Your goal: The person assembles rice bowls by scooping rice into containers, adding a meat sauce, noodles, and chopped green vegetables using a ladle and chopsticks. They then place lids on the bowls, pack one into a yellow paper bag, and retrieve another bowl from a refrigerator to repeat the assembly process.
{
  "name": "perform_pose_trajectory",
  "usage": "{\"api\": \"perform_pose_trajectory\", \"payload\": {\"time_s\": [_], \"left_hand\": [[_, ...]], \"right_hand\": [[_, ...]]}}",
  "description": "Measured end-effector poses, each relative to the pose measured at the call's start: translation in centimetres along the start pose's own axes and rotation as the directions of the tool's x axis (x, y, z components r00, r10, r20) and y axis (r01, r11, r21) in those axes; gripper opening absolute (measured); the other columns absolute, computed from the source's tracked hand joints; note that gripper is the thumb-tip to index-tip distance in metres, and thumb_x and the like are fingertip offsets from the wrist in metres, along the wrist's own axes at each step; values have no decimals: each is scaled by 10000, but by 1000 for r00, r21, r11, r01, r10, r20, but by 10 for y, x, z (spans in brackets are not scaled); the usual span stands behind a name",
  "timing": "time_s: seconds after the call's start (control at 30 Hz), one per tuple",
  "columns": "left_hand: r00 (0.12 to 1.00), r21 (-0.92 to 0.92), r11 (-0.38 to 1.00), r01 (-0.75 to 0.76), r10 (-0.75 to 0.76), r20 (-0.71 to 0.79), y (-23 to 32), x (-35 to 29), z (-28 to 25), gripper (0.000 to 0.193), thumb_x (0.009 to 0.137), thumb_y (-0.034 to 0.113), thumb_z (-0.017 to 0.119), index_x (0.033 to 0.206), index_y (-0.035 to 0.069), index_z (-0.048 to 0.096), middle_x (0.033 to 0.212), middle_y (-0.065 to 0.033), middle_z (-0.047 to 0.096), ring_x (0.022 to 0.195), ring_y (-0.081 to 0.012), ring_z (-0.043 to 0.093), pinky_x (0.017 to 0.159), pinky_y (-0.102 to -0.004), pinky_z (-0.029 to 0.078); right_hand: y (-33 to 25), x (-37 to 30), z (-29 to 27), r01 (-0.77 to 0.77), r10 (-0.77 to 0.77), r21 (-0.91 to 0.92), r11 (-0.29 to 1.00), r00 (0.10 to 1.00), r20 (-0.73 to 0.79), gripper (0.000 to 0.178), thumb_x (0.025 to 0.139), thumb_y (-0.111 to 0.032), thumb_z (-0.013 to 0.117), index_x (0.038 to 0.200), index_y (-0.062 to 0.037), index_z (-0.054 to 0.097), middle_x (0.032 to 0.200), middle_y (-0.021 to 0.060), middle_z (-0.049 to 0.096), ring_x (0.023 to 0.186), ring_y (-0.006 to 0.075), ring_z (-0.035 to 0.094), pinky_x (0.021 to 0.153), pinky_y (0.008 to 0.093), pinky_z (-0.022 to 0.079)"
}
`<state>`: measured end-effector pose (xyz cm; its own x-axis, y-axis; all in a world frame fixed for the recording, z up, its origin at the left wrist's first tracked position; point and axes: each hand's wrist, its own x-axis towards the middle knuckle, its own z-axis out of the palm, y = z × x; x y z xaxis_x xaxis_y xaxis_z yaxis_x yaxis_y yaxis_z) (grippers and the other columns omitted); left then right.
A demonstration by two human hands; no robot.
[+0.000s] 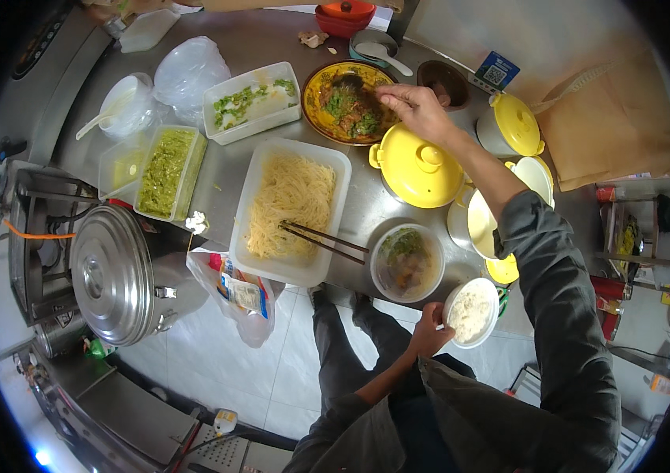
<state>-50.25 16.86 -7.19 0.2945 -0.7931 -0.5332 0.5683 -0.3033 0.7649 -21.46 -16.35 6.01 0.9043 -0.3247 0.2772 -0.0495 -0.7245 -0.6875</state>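
My left hand point(431, 333) grips the rim of a white bowl of rice point(470, 314) near the counter's front edge. My right hand point(416, 107) reaches across to the far side, its fingertips pinched together over the right side of a yellow-patterned plate point(310, 111). Whatever lies in that pinch is too small to make out. Brown food topped with chopped greens point(348, 112) fills the plate. Below my right hand is a yellow lidded pot point(421, 172). A round tub of soup with greens point(406, 262) stands left of the rice bowl.
A tub of noodles point(291, 205) has chopsticks point(325, 240) sticking out rightward. Left of it are a container of green relish point(166, 173) and one of chopped herbs point(252, 106). More yellow pots point(512, 126) line the right. A large steel pot point(114, 276) stands at left.
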Motion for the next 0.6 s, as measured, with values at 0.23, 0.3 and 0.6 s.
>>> {"api": "perform_pose_trajectory", "payload": {"time_s": [0.23,0.3,0.6], "left_hand": [[885,-308,945,-105,230,405,-39,-6,-48,865,763,176,805,1483,-9,362,1300,-128,595,1237,-220,562,1069,-364,431],[898,-382,924,-18,183,399,-22,-20,-54,894,776,206,839,1498,2,352,1390,-117,525,1304,-223,496,1107,-370,400],[984,-325,946,4,55,172,129,-77,-138,712,800,16,676,1450,-18,388,1380,-125,535,1245,-217,547,1065,-367,438]], "right_hand": [[-56,-12,-16,71,-75,24,997,936,344,276,982,-158,623,1180,22,691,1122,180,726,993,252,718,887,334,548],[-49,-20,-10,229,-170,-121,966,911,376,301,994,-177,591,1198,31,669,1128,191,713,1015,340,695,877,388,559],[-65,-15,24,-129,105,-342,931,991,-88,251,960,-152,568,1060,47,682,869,267,679,788,441,657,729,478,551]]}}
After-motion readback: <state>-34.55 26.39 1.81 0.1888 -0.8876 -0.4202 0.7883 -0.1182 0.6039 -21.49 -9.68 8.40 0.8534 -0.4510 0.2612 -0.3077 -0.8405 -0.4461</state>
